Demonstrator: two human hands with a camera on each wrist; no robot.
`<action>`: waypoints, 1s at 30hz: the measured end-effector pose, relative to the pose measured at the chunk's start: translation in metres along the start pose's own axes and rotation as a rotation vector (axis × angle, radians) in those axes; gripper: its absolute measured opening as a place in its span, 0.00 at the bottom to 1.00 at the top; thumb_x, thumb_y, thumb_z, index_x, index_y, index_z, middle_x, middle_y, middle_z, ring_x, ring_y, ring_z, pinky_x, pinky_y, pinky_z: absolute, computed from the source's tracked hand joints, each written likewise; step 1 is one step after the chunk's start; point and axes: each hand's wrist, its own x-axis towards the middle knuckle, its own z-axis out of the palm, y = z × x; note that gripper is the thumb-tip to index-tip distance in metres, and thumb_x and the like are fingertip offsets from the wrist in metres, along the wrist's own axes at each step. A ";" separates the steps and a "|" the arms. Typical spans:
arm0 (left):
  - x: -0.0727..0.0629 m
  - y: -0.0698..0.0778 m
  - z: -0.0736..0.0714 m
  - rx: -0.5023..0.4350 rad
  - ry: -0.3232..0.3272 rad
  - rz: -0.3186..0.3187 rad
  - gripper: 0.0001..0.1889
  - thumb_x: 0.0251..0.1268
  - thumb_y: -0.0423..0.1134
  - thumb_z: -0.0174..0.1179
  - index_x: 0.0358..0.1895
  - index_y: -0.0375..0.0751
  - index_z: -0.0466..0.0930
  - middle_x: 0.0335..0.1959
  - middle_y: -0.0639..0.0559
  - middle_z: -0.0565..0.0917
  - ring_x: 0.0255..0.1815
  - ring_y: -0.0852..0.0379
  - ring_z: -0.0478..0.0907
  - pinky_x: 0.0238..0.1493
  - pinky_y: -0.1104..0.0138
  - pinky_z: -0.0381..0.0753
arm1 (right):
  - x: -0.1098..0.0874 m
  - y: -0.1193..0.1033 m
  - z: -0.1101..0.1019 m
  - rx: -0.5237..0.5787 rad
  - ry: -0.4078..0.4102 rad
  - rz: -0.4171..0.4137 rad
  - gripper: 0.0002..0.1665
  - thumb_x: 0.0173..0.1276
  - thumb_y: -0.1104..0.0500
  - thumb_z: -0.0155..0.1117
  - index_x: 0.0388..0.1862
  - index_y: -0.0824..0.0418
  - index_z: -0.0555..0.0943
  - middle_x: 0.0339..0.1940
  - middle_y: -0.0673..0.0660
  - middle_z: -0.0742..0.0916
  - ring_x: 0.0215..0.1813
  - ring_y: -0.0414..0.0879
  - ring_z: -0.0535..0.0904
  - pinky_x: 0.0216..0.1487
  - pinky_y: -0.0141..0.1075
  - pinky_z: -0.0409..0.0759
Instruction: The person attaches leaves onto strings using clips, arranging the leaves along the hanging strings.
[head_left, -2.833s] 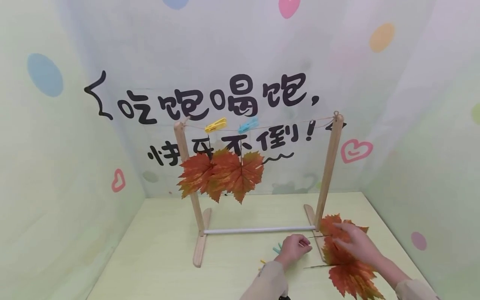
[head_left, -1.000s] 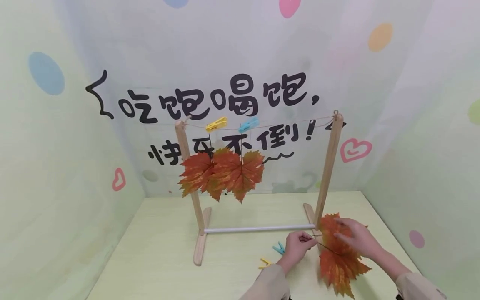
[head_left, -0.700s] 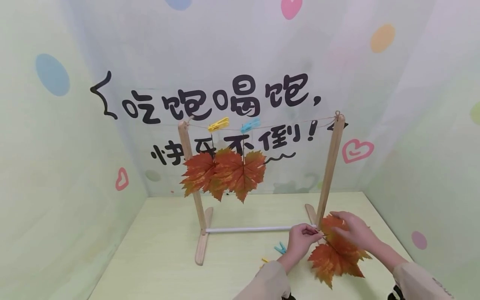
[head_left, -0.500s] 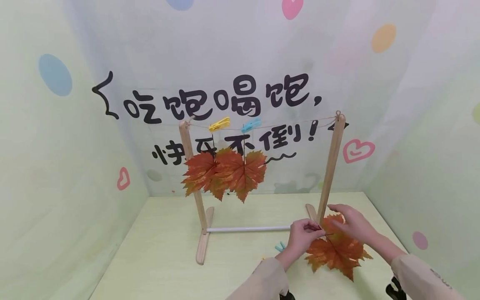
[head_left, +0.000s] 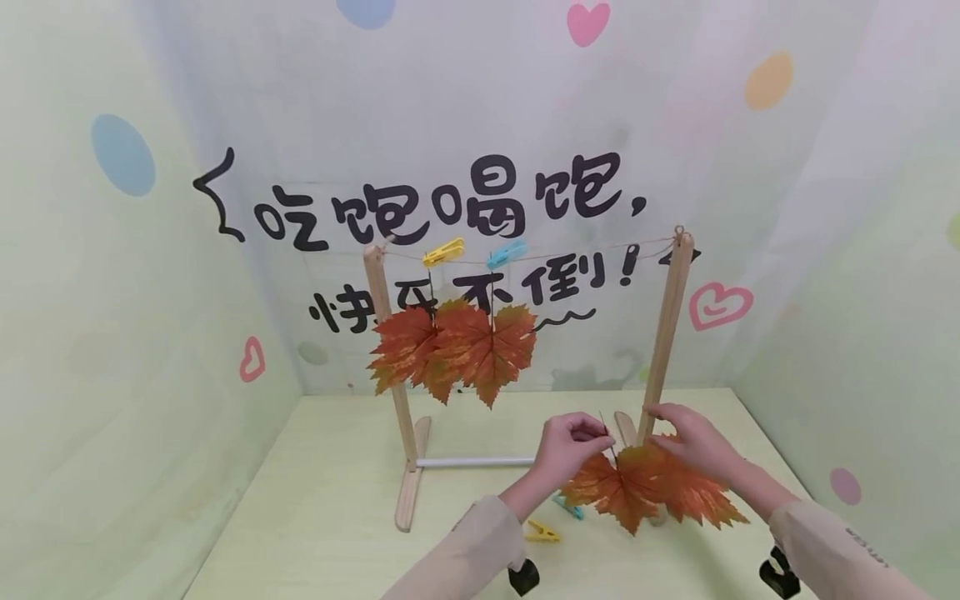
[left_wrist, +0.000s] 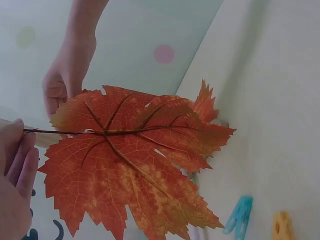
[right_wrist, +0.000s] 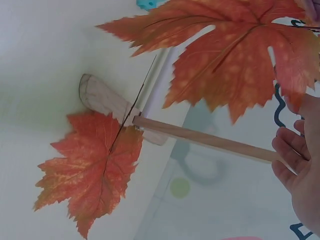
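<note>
Pinching leaf stem (left_wrist: 55,131), L hand (head_left: 566,450) | wall txt (head_left: 493,204) 吃饱喝饱

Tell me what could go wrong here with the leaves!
The left hand pinches the held leaf by its thin stem, so it might slip and fall. The right hand is close to the wooden post, so a bump could shake the two hanging leaves. The yellow peg and blue peg lie loose on the table, so the left sleeve might knock them away.
</note>
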 end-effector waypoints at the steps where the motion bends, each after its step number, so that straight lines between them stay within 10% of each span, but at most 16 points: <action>1: 0.000 0.003 -0.007 0.025 -0.004 0.005 0.05 0.50 0.29 0.65 0.30 0.30 0.81 0.28 0.42 0.84 0.24 0.65 0.79 0.28 0.73 0.79 | 0.000 -0.001 0.002 -0.002 -0.002 -0.010 0.23 0.53 0.68 0.67 0.49 0.72 0.76 0.45 0.66 0.82 0.48 0.61 0.76 0.46 0.53 0.76; 12: 0.000 0.003 -0.071 0.246 -0.031 0.145 0.07 0.52 0.36 0.65 0.32 0.35 0.82 0.28 0.49 0.84 0.26 0.65 0.79 0.31 0.72 0.80 | -0.002 -0.005 0.026 0.049 -0.069 0.004 0.24 0.55 0.64 0.67 0.51 0.71 0.76 0.47 0.65 0.82 0.48 0.60 0.77 0.45 0.52 0.76; 30: -0.019 0.016 -0.131 0.350 0.049 0.125 0.04 0.51 0.31 0.65 0.31 0.35 0.83 0.28 0.45 0.84 0.27 0.55 0.81 0.30 0.71 0.80 | -0.004 -0.016 0.116 0.154 -0.122 0.019 0.25 0.55 0.58 0.67 0.49 0.70 0.76 0.43 0.63 0.83 0.41 0.54 0.79 0.38 0.42 0.78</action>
